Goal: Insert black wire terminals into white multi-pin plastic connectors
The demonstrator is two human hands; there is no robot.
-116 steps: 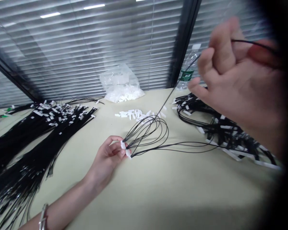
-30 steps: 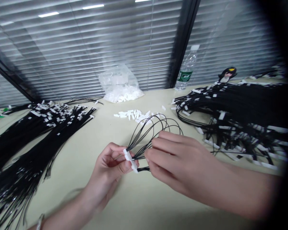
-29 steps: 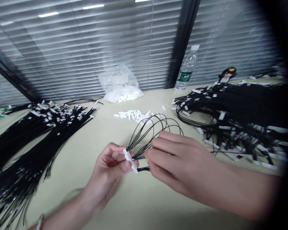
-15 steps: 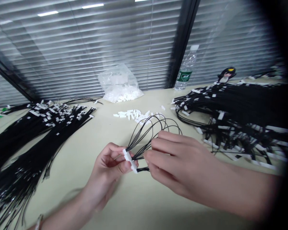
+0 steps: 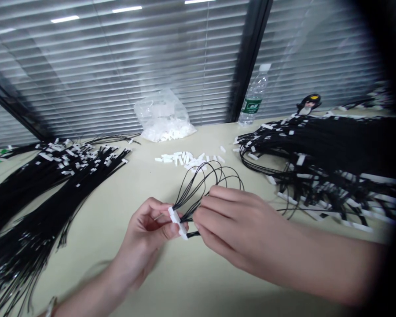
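Note:
Between the thumb and fingers of my left hand (image 5: pixel 152 233) is a long white connector housing (image 5: pixel 177 223), tilted above the table. Thin black wires (image 5: pixel 188 193) come out of its right side and loop up and over toward my right hand (image 5: pixel 234 224). The fingers of that hand are bent and pressed together on the wires, close to the housing. Its fingertips and the wire ends there are hidden. Behind the loops lies a loose pile of small white connector housings (image 5: pixel 180 158).
A clear plastic bag (image 5: pixel 165 116) of white pieces leans by the blinds. Black wire bundles (image 5: pixel 62 198) with white connectors spread on the left. More black harnesses (image 5: pixel 343 145) heap up at right, near a water bottle (image 5: pixel 252 99) and a penguin figure (image 5: pixel 308 104).
My right hand has shifted slightly left, closer to the white connector housing, and the wire loops have moved with it. My left hand keeps its grip on the housing.

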